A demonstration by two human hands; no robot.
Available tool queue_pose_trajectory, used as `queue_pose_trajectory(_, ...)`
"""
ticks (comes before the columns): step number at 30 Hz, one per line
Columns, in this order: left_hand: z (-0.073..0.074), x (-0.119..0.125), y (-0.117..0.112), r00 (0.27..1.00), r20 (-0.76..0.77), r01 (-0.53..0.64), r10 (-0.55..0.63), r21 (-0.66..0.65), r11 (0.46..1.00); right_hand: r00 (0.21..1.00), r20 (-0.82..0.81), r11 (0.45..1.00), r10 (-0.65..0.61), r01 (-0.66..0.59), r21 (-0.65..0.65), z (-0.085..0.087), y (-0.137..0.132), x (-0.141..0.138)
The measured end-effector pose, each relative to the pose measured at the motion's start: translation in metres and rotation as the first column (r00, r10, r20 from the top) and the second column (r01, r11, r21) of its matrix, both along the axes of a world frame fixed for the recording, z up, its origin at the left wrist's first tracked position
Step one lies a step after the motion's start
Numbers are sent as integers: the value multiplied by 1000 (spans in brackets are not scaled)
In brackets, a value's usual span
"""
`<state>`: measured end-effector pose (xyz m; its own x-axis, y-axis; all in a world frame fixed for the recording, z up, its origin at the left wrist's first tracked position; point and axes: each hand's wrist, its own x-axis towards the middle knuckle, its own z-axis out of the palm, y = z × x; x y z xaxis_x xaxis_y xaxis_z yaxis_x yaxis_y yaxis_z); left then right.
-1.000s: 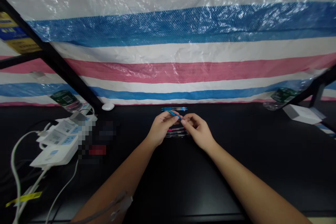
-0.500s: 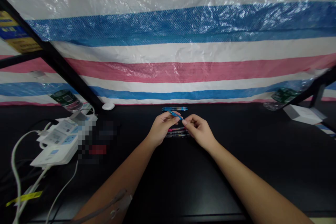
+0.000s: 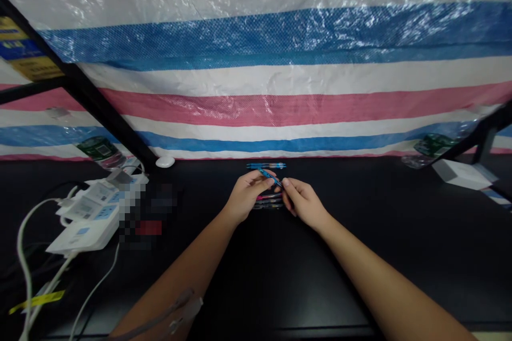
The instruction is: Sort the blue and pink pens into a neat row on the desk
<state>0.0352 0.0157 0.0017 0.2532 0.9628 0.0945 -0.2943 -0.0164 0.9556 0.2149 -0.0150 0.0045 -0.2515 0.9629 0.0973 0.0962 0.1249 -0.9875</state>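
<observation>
One pen aslant, right end nearer

Lighting and Optical Condition

Illumination is dim and uneven. White glare streaks the upper striped sheet; a faint sheen marks the black tabletop. Wide-angle distortion stretches the margins. Detail on the blue pen is soft. Pixelation covers an area beside the power strip.

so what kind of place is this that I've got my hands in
Probably a makeshift workstation, likely indoors: a black tabletop, a white power strip with plugs in it, and a striped plastic sheet hanging behind as a backdrop.
</observation>
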Motion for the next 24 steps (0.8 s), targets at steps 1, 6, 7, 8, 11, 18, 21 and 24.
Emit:
queue_pose_trajectory(1, 0, 0, 0, 1000, -5, -11, 11, 4, 1000, 1000, -15, 1000, -8, 9, 22, 0, 0, 0)
queue_pose_trajectory(6, 0, -1, 1, 999, -20, -26, 26, 9, 1000, 997, 2, 993, -76, 76, 92, 1, 2, 0)
queue_pose_trajectory(7, 0, -1, 0, 1000, -20, -24, 24, 8, 1000, 998, 19, 996, -58, 57, 61, 1, 2, 1)
queue_pose_trajectory(8, 1, -1, 0, 1000, -17, -21, 21, 6, 1000, 999, 32, 999, -36, 35, 31, 2, 2, 1)
queue_pose_trajectory(11, 0, -1, 1, 1000, -9, -30, 30, 14, 999, 1000, 6, 999, -28, 28, 29, 4, 1, 0)
queue_pose_trajectory(18, -3, -1, 3, 998, 10, -70, 70, 37, 997, 995, -82, 998, -57, 55, -17, 4, 3, 0)
queue_pose_trajectory(21, -3, -1, 3, 999, 26, -48, 47, 37, 998, 984, -178, 992, 11, -34, -122, 3, 4, 1)
queue_pose_trajectory(24, -3, 0, 2, 998, 44, -37, 35, 40, 998, 961, -276, 980, 36, -88, -178, 4, 4, 1)
